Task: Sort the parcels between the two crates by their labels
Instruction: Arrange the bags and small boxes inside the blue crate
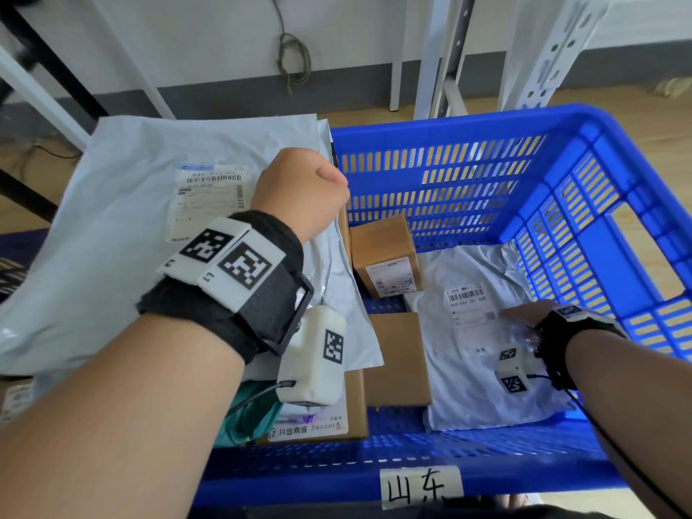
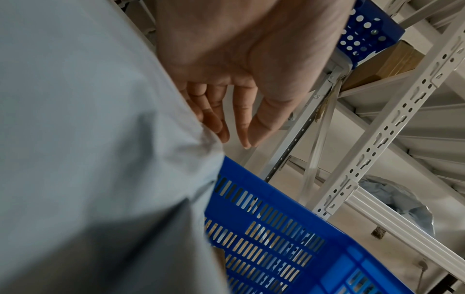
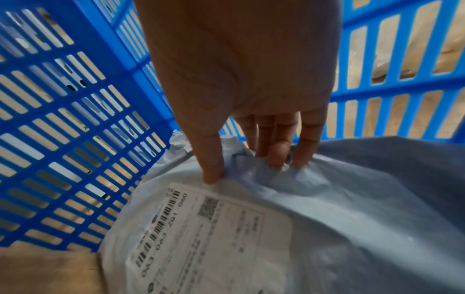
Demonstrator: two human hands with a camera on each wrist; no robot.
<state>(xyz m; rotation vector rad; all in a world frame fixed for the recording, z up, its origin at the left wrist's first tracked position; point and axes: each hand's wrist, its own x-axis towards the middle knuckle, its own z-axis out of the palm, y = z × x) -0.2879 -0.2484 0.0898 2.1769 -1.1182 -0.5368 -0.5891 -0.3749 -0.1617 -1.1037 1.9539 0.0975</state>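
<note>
Two hands: both are working at the blue crate (image 1: 561, 121), each on a grey mailing bag.
Left hand (image 1: 299, 192): it is holding the big grey bag (image 1: 123, 189) up at the crate's 9 o'clock side; in the wrist view the fingers (image 2: 216, 119) are lying fairly straight against the plastic with thumb and forefinger meeting, so how firm the hold is cannot be told.
Right hand (image 3: 241, 83): it is pinching a fold of the small grey bag (image 3: 339, 208), thumb and fingers closing on the plastic beside its label (image 3: 214, 234).
Small grey bag's place: it is lying on the crate floor at 4 o'clock.
Other parcels: brown boxes (image 1: 385, 252) are sitting at 12 o'clock and 8 o'clock of the floor.
Crate tag (image 1: 419, 486): handwritten, at 6 o'clock on the near wall.
Risk: the pinched plastic is likely slipping or tearing if lifted quickly.
Risk: the big bag is hiding part of the crate, so a label may be misread.
</note>
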